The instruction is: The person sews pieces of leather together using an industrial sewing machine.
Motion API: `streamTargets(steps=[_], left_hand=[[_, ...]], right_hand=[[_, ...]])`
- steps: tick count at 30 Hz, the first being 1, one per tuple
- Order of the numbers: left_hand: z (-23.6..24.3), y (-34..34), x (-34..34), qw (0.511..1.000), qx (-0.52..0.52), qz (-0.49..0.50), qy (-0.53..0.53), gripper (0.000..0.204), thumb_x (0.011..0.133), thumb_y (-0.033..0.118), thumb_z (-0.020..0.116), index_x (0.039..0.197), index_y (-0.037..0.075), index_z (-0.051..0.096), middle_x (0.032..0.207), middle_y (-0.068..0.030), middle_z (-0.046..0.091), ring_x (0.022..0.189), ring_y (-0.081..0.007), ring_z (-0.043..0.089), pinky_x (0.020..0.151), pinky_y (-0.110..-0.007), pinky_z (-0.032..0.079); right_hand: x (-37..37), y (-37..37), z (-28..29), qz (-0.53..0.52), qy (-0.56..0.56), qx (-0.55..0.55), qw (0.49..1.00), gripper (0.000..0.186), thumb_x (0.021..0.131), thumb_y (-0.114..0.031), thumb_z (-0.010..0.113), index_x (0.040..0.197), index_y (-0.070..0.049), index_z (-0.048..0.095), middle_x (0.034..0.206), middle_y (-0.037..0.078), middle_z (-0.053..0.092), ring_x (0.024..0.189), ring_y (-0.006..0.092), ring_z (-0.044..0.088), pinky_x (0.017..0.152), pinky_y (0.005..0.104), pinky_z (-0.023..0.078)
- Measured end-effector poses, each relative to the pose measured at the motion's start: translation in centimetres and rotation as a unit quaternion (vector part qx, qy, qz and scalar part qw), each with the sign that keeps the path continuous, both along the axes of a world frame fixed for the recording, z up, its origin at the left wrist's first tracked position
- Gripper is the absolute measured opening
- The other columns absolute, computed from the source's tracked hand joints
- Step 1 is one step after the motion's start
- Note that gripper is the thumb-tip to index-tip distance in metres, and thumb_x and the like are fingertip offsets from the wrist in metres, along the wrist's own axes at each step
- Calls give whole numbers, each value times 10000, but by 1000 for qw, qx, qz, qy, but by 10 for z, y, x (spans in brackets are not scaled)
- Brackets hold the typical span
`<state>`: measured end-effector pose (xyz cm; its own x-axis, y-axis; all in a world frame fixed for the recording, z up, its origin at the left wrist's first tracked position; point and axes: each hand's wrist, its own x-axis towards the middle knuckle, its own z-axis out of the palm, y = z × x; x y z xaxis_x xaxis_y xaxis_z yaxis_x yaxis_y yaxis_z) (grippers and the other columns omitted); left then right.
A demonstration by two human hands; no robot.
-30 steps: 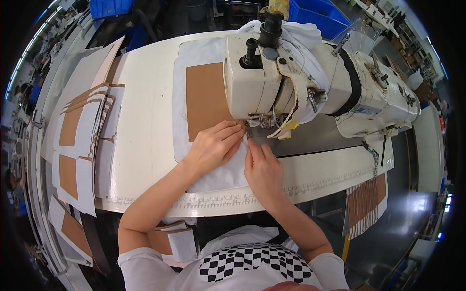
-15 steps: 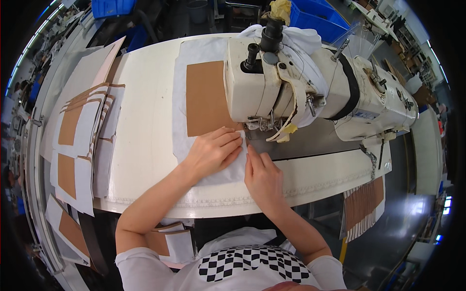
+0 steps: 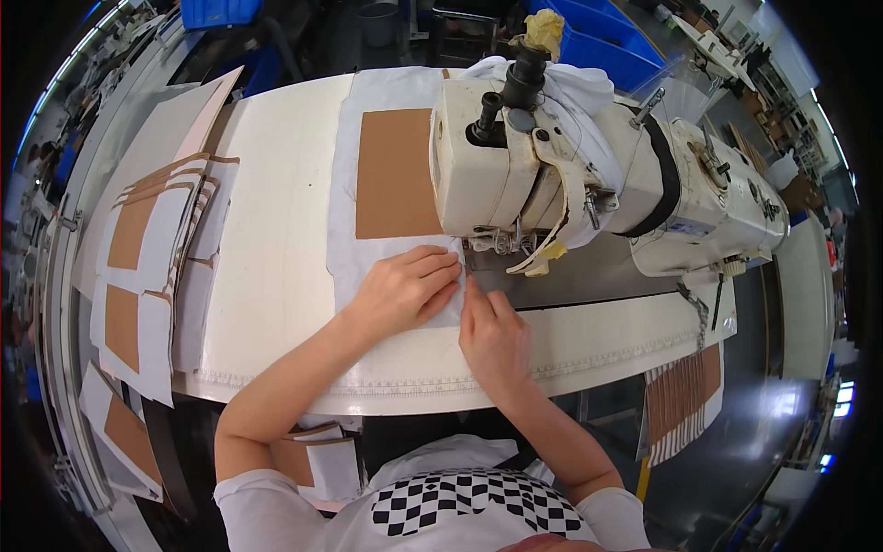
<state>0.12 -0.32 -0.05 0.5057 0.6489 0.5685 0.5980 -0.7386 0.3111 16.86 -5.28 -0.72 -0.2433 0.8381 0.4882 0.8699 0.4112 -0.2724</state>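
A white fabric piece (image 3: 346, 276) with a brown rectangular panel (image 3: 397, 175) lies on the table, its right edge running under the head of a white sewing machine (image 3: 478, 175). My left hand (image 3: 409, 283) rests on the near part of this fabric, fingers together and curled, tips at its right edge just before the presser foot area. My right hand (image 3: 494, 333) sits close by on the right, closed, with index finger and thumb at the same edge. The needle and the fabric under the machine head are hidden.
Stacked white-and-brown pieces (image 3: 138, 239) lie at the table's left. A striped brown-and-white bundle (image 3: 682, 400) hangs off the right front edge. White cloth (image 3: 589, 92) drapes over the machine. Blue bins (image 3: 602, 46) stand behind the table. A ruler strip (image 3: 386, 390) runs along the front edge.
The fabric with its brown panel has slid away from me, farther along the machine head. Both hands stay near the same spot at its right edge.
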Motion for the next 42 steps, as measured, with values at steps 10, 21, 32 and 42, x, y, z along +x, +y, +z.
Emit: streamTargets(steps=[10,21,32,42], left_hand=[[-4,-6,-2,999,11,-34,-1,187,726,55,731,909,27,707,967,-70,705,937,-225,673,731,-311,571],[-6,5,-4,999,6,-27,-17,212,703,41,746,911,18,711,963,-87,710,925,-231,682,737,-319,576],[4,35,-19,996,-79,38,-35,220,784,86,666,991,22,702,951,-88,681,864,-272,639,755,-361,537],[-15,175,-59,771,-104,627,-37,633,799,474,694,1146,-46,595,1378,-237,411,1245,-381,385,969,-527,326]], right_hand=[[1,1,2,-3,4,-4,1000,247,803,-66,670,1045,-13,670,735,41,534,599,175,632,514,275,524],[2,6,0,1,16,-21,1000,217,811,-66,683,1026,-40,676,758,38,548,616,185,636,528,279,527],[25,-12,4,27,91,-88,992,209,794,-19,690,999,-55,708,784,36,565,619,180,606,532,296,502],[38,-26,-7,103,132,-32,985,234,763,21,694,983,-56,713,758,52,539,624,191,577,537,311,481]])
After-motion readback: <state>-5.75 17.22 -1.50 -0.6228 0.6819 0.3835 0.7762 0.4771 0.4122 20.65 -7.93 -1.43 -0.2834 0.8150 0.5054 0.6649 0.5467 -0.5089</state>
